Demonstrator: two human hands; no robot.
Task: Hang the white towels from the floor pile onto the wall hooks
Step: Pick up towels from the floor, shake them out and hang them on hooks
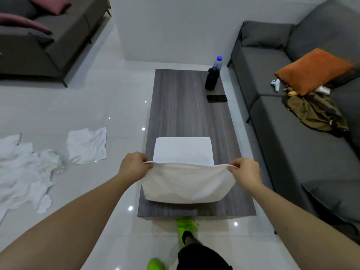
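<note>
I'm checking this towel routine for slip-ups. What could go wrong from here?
1. Both hands, left hand and right hand, pinch only the top corners of the held towel; one could slip free.
2. Its sagging middle may drag the folded towel on the table.

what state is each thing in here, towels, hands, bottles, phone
held towel: lifted by its top edge, folding over the table
left hand: pinches the towel's left corner
right hand: pinches the right corner
flat towel: spread on the table
floor pile: crumpled
single floor towel: spread out, wrinkled
black bottle: upright
clear bottle: upright, capped
phone: flat, screen dark
</note>
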